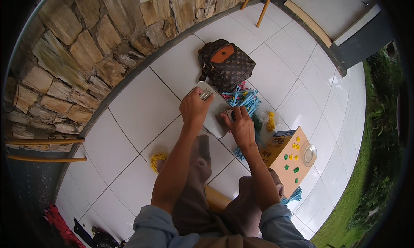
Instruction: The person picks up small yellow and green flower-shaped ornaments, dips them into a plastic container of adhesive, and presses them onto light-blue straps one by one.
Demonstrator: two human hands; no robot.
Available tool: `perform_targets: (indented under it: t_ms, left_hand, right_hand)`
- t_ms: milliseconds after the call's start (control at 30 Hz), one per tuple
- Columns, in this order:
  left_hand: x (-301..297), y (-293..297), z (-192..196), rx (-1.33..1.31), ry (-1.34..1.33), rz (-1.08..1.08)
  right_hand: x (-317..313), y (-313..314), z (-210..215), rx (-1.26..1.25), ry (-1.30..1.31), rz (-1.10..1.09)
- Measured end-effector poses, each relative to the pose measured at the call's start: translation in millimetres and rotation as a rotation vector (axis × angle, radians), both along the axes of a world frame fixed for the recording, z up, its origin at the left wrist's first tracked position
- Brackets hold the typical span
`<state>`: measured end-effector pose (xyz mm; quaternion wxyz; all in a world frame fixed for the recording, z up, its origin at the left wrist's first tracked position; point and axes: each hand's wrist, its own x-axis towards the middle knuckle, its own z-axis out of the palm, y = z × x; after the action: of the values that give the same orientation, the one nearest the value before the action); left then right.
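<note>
A shallow grey metal tin or tray (213, 119) lies in front of me, above my knees. At its far left edge my left hand (195, 109) is closed, its thumb and fingers on a small shiny silver piece (205, 94) whose kind I cannot make out. My right hand (241, 128) curls around a small round thing with a pale rim and dark centre (230, 114), like a roll or small jar, over the tin's right side. Just beyond the tin is a heap of light-blue strips with some pink among them (246, 97).
A brown patterned backpack (230, 64) stands beyond the tin. At right, a cardboard box (291, 155) bears yellow and green flower shapes and a clear round dish (308, 155). A yellow garland (158, 162) lies left, a bag of yellow pieces (271, 121) right. A stone wall (103, 36) borders the left.
</note>
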<state>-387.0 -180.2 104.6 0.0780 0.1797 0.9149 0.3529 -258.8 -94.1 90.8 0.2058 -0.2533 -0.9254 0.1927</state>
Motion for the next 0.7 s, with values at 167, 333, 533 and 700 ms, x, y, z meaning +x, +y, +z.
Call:
perform_targets:
  t_ms: [167, 333, 533, 700]
  left_hand:
    - [42, 32, 15, 0.134, 0.262, -0.077]
    - [77, 62, 30, 0.206, 0.234, -0.142]
    - [132, 101, 38, 0.264, 0.119, -0.316]
    - [161, 126, 28, 0.338, 0.131, -0.378]
  right_hand:
    - [59, 16, 16, 0.014, 0.113, 0.001]
    - [129, 28, 42, -0.048, 0.135, 0.028]
    - [203, 44, 51, -0.197, 0.232, -0.046]
    - [243, 54, 38, -0.465, 0.617, -0.201]
